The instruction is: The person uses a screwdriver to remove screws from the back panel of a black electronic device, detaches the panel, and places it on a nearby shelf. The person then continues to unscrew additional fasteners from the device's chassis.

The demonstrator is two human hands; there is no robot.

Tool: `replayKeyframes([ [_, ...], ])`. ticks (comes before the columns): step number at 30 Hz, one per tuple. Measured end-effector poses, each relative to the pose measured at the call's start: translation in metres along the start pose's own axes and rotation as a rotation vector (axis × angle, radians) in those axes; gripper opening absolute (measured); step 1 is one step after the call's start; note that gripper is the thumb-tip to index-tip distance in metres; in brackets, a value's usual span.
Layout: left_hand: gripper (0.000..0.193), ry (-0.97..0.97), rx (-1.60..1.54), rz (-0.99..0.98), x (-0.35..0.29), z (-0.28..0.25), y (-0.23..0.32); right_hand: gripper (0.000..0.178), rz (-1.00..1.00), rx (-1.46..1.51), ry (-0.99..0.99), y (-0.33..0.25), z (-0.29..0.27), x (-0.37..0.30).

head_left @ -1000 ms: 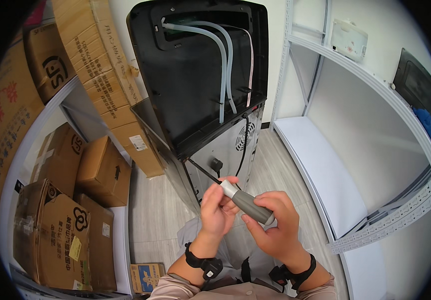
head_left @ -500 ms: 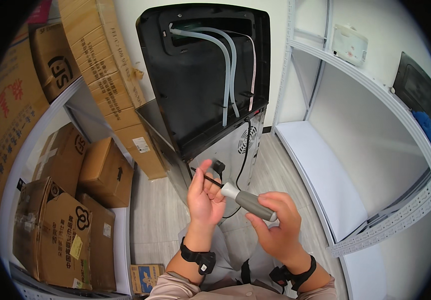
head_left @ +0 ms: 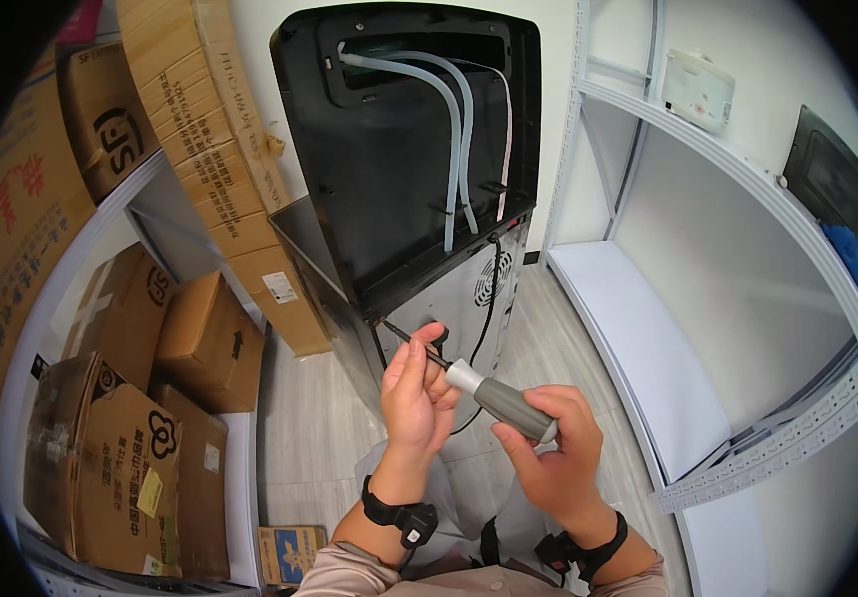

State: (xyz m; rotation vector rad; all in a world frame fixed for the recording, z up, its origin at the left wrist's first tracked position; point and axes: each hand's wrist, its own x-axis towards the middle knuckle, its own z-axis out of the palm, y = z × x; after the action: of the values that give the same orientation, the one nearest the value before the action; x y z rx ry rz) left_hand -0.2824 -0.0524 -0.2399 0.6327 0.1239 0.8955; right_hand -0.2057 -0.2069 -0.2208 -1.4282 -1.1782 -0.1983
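A screwdriver (head_left: 509,406) with a grey handle, a pale collar and a dark shaft slants up to the left between my hands. My right hand (head_left: 566,453) is closed on the handle's end. Around the shaft, the fingers of my left hand (head_left: 416,403) are curled, palm partly toward me. The shaft's tip reaches the lower left corner of a tall appliance's black housing (head_left: 379,189); whether it sits in a screw I cannot tell. Two translucent hoses (head_left: 452,149) and a thin pale strip hang inside this housing. Below it is a grey metal back panel (head_left: 429,289).
A black power cord (head_left: 489,328) runs down the appliance's back. On the left, a shelf holds several cardboard boxes (head_left: 212,343); a long carton (head_left: 215,169) leans beside the appliance. At right stands a white metal shelf (head_left: 648,348), with a black panel (head_left: 827,169) and blue cloth on top.
My left hand has shifted slightly right along the shaft, its fingers curling more. The screwdriver and right hand have moved a little right and down, and more of the shaft's tip shows.
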Motion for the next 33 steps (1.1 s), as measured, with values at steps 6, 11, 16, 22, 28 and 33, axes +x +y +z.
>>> replayKeyframes([
  [6,0.028,0.004,0.028,-0.008,0.003,0.000,-0.001,0.042,0.063,0.016,0.006,-0.001,0.002,0.000],
  [11,0.027,0.001,0.037,0.016,0.005,-0.003,-0.004,0.040,0.133,-0.009,-0.049,-0.003,-0.001,0.003],
  [16,0.026,-0.007,0.051,0.003,0.000,-0.006,-0.006,0.040,-0.188,-0.130,-0.078,-0.006,-0.003,0.015],
  [22,0.027,-0.058,0.011,-0.056,-0.010,-0.003,-0.011,0.043,-0.293,-0.150,-0.125,0.006,0.001,0.014],
  [28,0.026,-0.042,-0.069,-0.123,-0.011,-0.004,-0.011,0.038,-0.083,-0.033,0.014,-0.006,0.007,0.018],
  [33,0.027,-0.045,-0.127,-0.130,-0.010,-0.002,-0.013,0.034,0.114,0.034,-0.082,0.003,0.006,0.012],
])
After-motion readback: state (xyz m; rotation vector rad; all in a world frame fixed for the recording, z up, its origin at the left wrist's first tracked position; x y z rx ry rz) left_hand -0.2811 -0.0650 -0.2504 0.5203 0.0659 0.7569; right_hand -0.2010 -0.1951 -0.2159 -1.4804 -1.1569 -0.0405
